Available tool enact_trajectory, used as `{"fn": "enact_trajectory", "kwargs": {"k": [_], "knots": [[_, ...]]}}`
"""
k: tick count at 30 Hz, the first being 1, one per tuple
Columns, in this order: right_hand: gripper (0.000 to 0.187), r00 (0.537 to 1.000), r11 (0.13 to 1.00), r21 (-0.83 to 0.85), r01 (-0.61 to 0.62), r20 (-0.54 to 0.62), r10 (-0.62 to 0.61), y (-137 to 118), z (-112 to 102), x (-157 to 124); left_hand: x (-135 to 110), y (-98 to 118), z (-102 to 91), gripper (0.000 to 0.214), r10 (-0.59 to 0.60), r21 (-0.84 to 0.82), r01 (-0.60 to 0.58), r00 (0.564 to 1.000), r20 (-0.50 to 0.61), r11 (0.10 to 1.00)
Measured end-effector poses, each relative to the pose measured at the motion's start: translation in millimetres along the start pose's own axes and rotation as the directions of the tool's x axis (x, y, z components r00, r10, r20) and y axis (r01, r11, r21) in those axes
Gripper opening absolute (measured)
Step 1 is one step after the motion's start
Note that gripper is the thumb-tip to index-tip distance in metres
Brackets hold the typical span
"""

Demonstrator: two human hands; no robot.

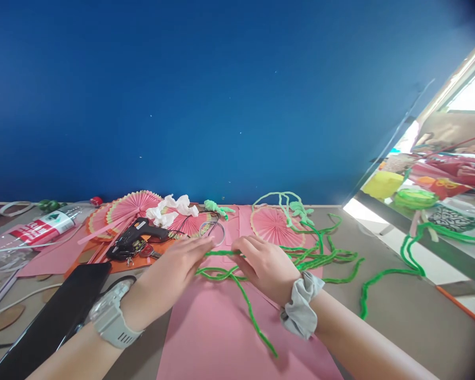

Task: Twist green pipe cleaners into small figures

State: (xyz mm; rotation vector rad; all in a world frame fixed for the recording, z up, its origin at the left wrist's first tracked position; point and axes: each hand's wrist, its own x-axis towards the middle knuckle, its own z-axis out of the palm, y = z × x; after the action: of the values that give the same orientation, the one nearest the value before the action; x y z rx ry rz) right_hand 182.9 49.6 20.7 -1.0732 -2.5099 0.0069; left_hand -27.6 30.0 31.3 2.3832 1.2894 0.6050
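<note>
A short stretch of thick green yarn (221,253) runs between my two hands above a pink paper sheet (237,327). Closed fingers of my left hand (178,266) grip its left end. On the other side my right hand (267,266), bent at the fingers, grips the yarn too; its fingertips are partly hidden. A looped part of the yarn hangs just below the hands, and one loose tail trails down over the paper. More green strands (324,258) spread out to the right of my right hand.
Left of my hands lie a black glue gun (136,237), a black phone (55,316) and a plastic bottle (51,227). Pink pleated paper fans (275,227) and crumpled white tissue (172,208) sit at the back, against a blue panel (237,105). A mirror (451,211) leans at right.
</note>
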Motion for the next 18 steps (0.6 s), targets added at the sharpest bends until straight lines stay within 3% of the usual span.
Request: {"fn": "enact_trajectory", "kwargs": {"k": [2, 6, 8, 13, 18], "knots": [[0.014, 1.000, 1.000, 0.019, 0.022, -0.005, -0.022, -2.6, 1.9, -0.7, -1.7, 3.7, 5.4, 0.035, 0.043, -0.068, -0.045, 0.999, -0.024, 0.997], [0.015, 0.992, 0.991, -0.056, 0.124, 0.032, -0.122, -8.2, 4.9, -2.8, -6.1, 10.2, 13.6, 0.029, -0.067, -0.351, 0.082, 0.996, 0.057, 0.933], [0.014, 0.983, 0.975, -0.129, 0.182, 0.047, -0.177, -8.4, 5.3, -3.3, -6.8, 9.9, 14.3, 0.033, -0.102, -0.388, 0.112, 0.994, 0.047, 0.915], [0.015, 0.965, 0.938, -0.228, 0.260, 0.101, -0.243, -1.5, 3.9, -2.1, -4.3, 5.8, 13.1, 0.027, -0.130, -0.174, 0.124, 0.991, -0.025, 0.977], [0.016, 0.965, 0.937, -0.265, 0.229, 0.185, -0.184, 2.7, 5.8, -0.9, -3.8, 0.2, 20.0, 0.021, 0.049, 0.202, -0.032, 0.996, -0.080, 0.979]]}}
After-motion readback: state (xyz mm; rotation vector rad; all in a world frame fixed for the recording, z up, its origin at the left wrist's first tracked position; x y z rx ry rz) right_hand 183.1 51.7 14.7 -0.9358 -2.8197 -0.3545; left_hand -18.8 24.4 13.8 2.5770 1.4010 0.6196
